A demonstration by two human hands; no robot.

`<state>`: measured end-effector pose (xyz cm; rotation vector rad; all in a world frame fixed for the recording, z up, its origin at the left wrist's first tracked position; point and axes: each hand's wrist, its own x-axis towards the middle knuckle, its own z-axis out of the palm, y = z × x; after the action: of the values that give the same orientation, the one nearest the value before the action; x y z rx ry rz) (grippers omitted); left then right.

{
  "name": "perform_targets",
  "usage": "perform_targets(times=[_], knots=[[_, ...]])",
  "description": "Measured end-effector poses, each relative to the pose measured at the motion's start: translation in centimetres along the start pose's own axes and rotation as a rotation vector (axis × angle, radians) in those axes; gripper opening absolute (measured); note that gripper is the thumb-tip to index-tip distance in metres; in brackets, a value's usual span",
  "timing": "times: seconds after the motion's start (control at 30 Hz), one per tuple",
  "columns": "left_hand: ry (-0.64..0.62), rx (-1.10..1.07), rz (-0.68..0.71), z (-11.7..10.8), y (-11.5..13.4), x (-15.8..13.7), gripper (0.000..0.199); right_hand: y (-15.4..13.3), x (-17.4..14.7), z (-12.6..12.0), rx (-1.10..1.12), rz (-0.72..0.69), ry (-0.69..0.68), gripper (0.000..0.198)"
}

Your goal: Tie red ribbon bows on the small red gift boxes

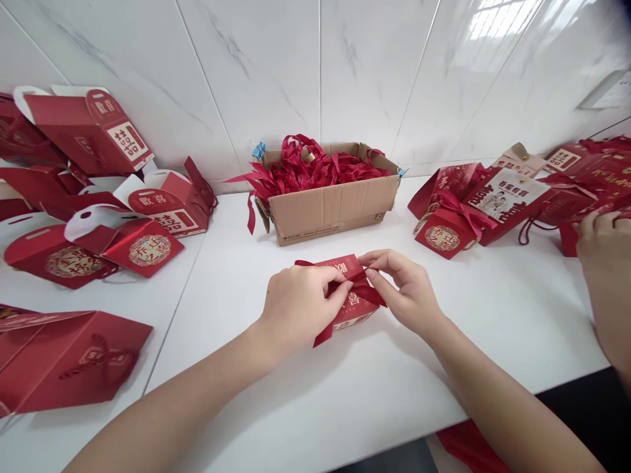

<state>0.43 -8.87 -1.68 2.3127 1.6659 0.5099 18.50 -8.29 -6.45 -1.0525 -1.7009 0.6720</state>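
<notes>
A small red gift box (pixel 351 264) with pale lettering sits on the white table between my hands. A dark red ribbon (pixel 371 293) lies across its top, with loose ends hanging past the box on both sides. My left hand (pixel 303 303) pinches the ribbon at the middle of the lid, thumb and forefinger pressed together. On the right side of the box, my right hand (pixel 405 289) grips another part of the ribbon between thumb and fingers. The exact shape of the ribbon under my fingertips is hidden.
A cardboard box (pixel 335 213) full of red ribbons stands against the tiled wall. Several red gift boxes (pixel 170 203) crowd the left, and more red boxes (pixel 446 230) stand right. Another person's hand (pixel 608 263) reaches in at the right edge.
</notes>
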Motion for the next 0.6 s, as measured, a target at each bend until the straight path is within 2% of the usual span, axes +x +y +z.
perform_targets(times=[0.37,0.6], knots=[[-0.036,0.096,0.024,0.1,-0.1,0.2,0.023,0.8,0.0,0.2,-0.013,-0.032,0.023,0.007],[-0.039,0.098,0.039,0.0,-0.1,0.1,0.022,0.8,0.4,-0.8,-0.047,-0.028,-0.01,0.008]])
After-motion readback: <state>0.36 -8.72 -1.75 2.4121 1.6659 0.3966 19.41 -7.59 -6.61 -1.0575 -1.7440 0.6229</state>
